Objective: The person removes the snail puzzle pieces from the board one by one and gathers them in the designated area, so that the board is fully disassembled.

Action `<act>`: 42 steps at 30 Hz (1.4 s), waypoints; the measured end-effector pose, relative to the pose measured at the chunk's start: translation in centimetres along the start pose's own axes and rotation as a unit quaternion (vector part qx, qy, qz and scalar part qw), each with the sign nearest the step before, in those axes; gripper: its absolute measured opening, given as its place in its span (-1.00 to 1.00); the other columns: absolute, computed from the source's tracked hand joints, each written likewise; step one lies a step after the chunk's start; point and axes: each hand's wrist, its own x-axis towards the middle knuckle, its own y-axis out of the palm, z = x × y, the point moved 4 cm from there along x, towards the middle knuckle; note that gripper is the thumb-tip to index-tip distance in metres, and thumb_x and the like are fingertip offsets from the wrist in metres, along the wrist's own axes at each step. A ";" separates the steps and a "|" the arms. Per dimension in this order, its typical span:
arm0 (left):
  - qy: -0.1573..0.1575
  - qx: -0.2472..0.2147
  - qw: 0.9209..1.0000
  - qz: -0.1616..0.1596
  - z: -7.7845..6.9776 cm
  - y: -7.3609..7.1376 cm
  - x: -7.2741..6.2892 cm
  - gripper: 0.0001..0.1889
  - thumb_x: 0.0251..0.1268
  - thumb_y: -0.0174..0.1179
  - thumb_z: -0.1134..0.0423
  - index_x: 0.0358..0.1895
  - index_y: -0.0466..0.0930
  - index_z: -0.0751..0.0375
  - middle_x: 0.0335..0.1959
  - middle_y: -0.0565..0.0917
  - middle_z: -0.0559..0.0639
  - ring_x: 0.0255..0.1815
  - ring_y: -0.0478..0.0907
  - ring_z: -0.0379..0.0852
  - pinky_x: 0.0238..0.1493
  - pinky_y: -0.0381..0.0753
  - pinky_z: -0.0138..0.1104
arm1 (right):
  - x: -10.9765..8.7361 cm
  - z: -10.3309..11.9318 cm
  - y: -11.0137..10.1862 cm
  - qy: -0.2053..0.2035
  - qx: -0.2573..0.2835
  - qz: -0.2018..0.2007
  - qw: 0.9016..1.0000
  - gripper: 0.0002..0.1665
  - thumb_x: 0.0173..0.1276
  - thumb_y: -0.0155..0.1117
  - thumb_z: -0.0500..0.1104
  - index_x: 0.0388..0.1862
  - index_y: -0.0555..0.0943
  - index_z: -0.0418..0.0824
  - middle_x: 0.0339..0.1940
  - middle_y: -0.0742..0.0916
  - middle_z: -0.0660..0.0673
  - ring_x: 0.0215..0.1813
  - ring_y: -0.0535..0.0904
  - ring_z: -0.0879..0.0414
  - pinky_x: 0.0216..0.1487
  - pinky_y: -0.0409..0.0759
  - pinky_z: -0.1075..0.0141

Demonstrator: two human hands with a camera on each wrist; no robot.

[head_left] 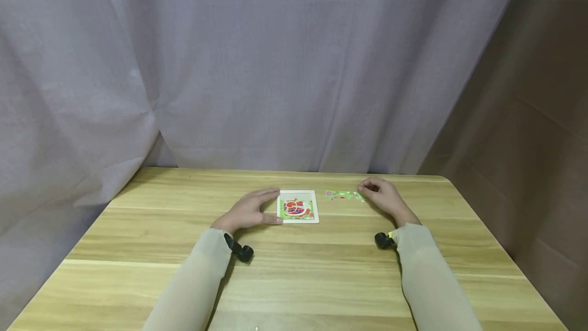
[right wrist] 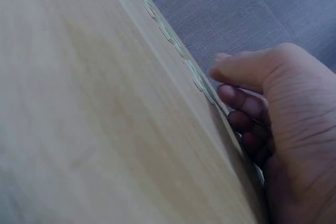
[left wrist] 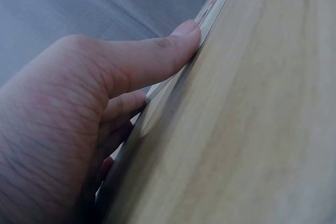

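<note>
A square white puzzle tray (head_left: pixel 316 213) lies on the table with a partly filled picture of red, green and white pieces. My left hand (head_left: pixel 250 211) is at its left side, thumb on the lower left corner and fingers at the upper left. The left wrist view shows that thumb (left wrist: pixel 178 45) straight and pressing along the tray's edge. To the right lie several loose green puzzle pieces (head_left: pixel 342 195). Over their right end is my right hand (head_left: pixel 383 198), fingers bent, thumb and index tips together beside the nearest piece (right wrist: pixel 198 81). I cannot tell whether they pinch it.
The wooden table (head_left: pixel 303 275) has its back edge just behind the tray and pieces. A grey curtain (head_left: pixel 275 65) hangs behind it, and a brown one (head_left: pixel 528 132) at the right. Each wrist wears a small black camera (head_left: pixel 245 254).
</note>
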 end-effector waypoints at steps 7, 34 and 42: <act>0.000 0.003 1.000 0.002 0.1 -0.1 0.2 0.03 0.32 0.51 -0.25 0.78 0.33 0.07 0.83 0.31 0.08 0.85 0.22 0.27 0.85 0.09 0.33 | 0.5 2.1 0.3 -0.026 0.013 -0.051 0.998 -0.71 0.73 0.36 -0.08 0.07 0.84 -0.28 -0.01 0.87 -0.29 -0.08 0.67 0.03 0.00 0.64 0.23; 0.001 -0.006 1.000 -0.001 -0.3 -0.5 -0.2 -0.01 0.37 0.51 -0.22 0.75 0.38 0.13 0.80 0.38 0.12 0.82 0.27 0.27 0.84 0.17 0.29 | 1.7 15.9 13.9 -0.198 -0.018 0.107 0.974 -0.81 0.65 0.31 -0.25 0.03 0.81 -0.30 -0.05 0.80 -0.18 -0.01 0.59 0.06 0.09 0.64 0.23; 0.000 -0.006 1.000 0.001 -0.1 -0.4 -0.1 0.00 0.37 0.50 -0.25 0.76 0.37 0.11 0.80 0.38 0.11 0.83 0.26 0.27 0.84 0.18 0.30 | 1.6 15.5 14.0 -0.162 -0.011 0.120 0.979 -0.80 0.70 0.29 -0.17 0.03 0.80 -0.23 0.06 0.76 -0.16 0.11 0.57 0.00 0.15 0.68 0.16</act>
